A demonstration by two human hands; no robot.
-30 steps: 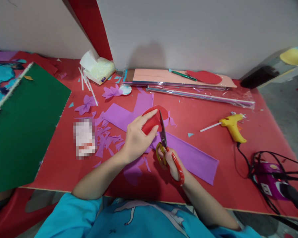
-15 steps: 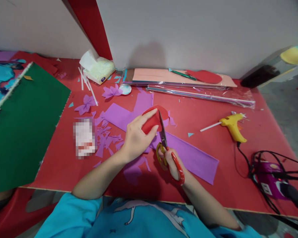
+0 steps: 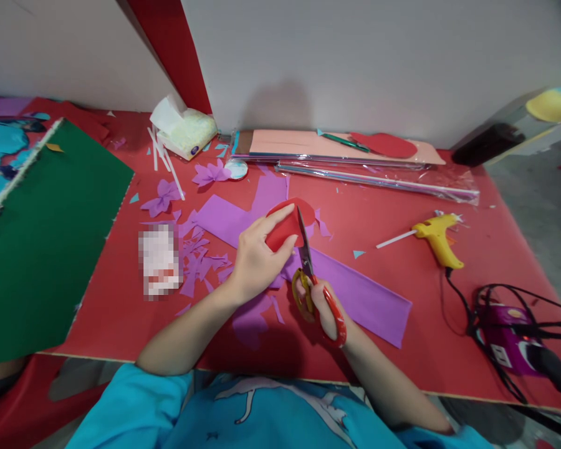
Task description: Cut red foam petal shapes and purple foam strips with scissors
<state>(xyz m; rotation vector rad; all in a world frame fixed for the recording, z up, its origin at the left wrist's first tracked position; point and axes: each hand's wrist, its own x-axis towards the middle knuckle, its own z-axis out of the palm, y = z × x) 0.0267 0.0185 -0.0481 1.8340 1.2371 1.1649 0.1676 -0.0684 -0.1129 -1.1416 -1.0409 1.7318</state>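
Note:
My left hand (image 3: pixel 260 259) holds a rounded piece of red paper (image 3: pixel 280 237) between thumb and fingers, above the purple paper strips. In my right hand (image 3: pixel 326 312) is a pair of scissors (image 3: pixel 305 252) with one red and one yellow handle loop. Its blades point away from me and lie against the red paper, beside my left fingertips. Whether the blades are fully closed I cannot tell. Under my hands a long purple strip (image 3: pixel 364 296) crosses the table, with purple scraps (image 3: pixel 199 259) to the left.
To the right lie a yellow glue gun (image 3: pixel 437 237) and a purple power strip (image 3: pixel 509 337) with tangled black cords. A tissue pack (image 3: pixel 191 134), purple paper flowers (image 3: pixel 161 198) and a green board (image 3: pixel 51 249) are on the left. Wrapped paper packs (image 3: pixel 299 142) line the wall.
The scissors have shifted very slightly left against the red paper, and their handle loops look a little wider apart. My left hand stays almost in place.

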